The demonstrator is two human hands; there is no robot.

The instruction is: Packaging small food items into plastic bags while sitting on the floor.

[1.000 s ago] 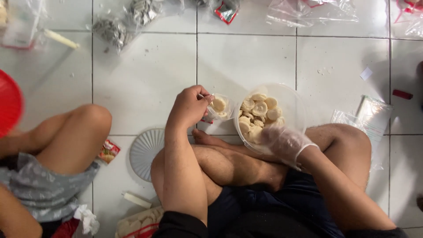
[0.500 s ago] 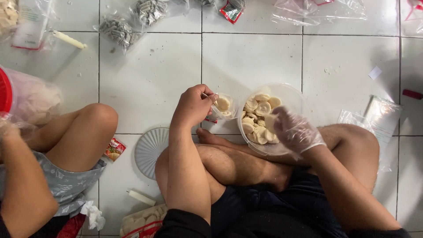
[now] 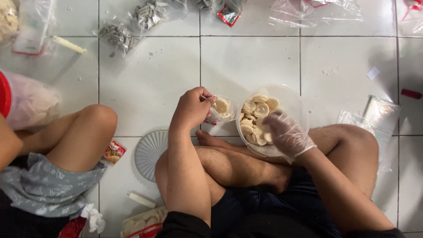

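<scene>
I sit cross-legged on a white tiled floor. My bare left hand (image 3: 192,107) pinches the open mouth of a small clear plastic bag (image 3: 221,109) that holds a few pale round pieces. My right hand (image 3: 285,132), in a thin clear glove, reaches into a clear round bowl (image 3: 291,98) of pale round pieces (image 3: 257,114) resting by my leg. The gloved fingers lie on the pieces; whether they grip one is hidden.
A pale ribbed round lid (image 3: 149,152) lies by my left knee. Another person's legs (image 3: 79,139) sit at the left, holding a big bag (image 3: 33,103). Filled clear bags (image 3: 132,24) and empty ones (image 3: 374,117) lie around the floor.
My gloved right hand has moved up from the bowl's near edge onto the pieces inside. The person at the left has brought a big bag into view.
</scene>
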